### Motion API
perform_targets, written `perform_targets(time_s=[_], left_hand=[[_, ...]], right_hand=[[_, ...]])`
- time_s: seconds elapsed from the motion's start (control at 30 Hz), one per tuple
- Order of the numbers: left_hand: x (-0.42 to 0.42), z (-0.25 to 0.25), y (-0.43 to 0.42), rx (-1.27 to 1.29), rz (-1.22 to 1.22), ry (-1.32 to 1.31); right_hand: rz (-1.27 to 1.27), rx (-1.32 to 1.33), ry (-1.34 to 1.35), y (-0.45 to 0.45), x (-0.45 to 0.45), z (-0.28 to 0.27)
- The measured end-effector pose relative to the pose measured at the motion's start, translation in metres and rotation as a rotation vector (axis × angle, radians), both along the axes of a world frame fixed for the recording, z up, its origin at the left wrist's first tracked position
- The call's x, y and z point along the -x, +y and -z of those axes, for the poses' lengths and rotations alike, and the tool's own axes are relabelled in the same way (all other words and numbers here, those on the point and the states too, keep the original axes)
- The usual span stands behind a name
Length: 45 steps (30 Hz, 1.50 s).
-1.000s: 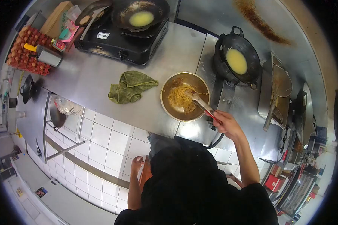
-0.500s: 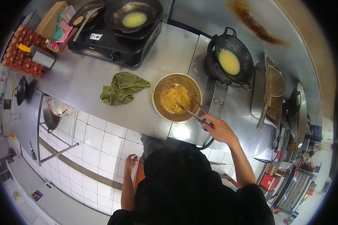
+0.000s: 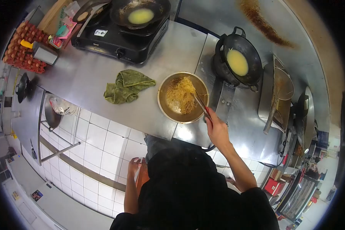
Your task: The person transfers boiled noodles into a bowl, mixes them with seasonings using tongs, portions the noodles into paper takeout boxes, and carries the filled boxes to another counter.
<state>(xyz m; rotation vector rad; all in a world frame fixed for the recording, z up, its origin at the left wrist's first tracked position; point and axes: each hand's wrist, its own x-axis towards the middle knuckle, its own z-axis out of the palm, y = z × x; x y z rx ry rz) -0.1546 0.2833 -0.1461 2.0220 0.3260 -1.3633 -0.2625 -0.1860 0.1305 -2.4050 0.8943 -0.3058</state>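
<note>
My right hand (image 3: 217, 128) is closed round a pair of metal tongs (image 3: 203, 105). Their tips grip a clump of yellow noodles (image 3: 180, 100) in a round steel bowl (image 3: 164, 109). The bowl stands near the counter's front edge, and some noodles stay spread over its bottom. My left hand (image 3: 133, 167) hangs low beside my body over the tiled floor, fingers loosely curled and apart, holding nothing. A crumpled green cloth (image 3: 128, 86) lies on the counter left of the bowl.
A black wok (image 3: 253, 51) with yellow liquid stands right of the bowl. Another pan (image 3: 119, 19) with yellow liquid sits on the black gas stove (image 3: 103, 48). Egg trays (image 3: 17, 57) are stacked at far left. A strainer (image 3: 283, 82) rests in a metal container at right.
The tongs have swung more upright and closed together, gathering noodles toward the bowl's far right side. My right hand has shifted slightly left. My left hand stays low.
</note>
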Motion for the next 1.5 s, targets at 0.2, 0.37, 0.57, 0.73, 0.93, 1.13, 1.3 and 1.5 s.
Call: perform_targets(time_s=[0.2, 0.37, 0.57, 0.73, 0.93, 1.13, 1.3, 1.5], left_hand=[[0.004, -0.001, -0.011, 0.04, 0.019, 0.067], [-0.009, 0.011, -0.01, 0.027, 0.106, -0.055], [-0.017, -0.004, -0.011, 0.02, 0.012, -0.017], [-0.022, -0.017, -0.006, -0.022, 0.028, 0.018], [-0.032, -0.03, 0.007, -0.041, 0.021, -0.039], [-0.043, -0.024, 0.015, -0.051, 0.013, 0.012], [-0.058, -0.028, 0.009, -0.033, 0.043, -0.015], [-0.09, -0.011, 0.017, 0.033, 0.128, 0.01]], right_hand=[[-0.046, -0.112, 0.375, 0.005, 0.016, 0.004], [-0.162, -0.181, 0.308, 0.001, 0.03, -0.015], [-0.064, -0.39, 0.29, -0.004, 0.016, -0.049], [-0.05, -0.374, 0.244, -0.003, 0.013, 0.009], [-0.05, -0.53, 0.078, -0.009, 0.029, 0.005], [0.037, -0.674, 0.198, -0.018, 0.018, -0.001], [0.11, -0.14, 0.171, 0.019, -0.009, 0.063], [0.162, 0.015, 0.346, 0.03, -0.034, 0.058]])
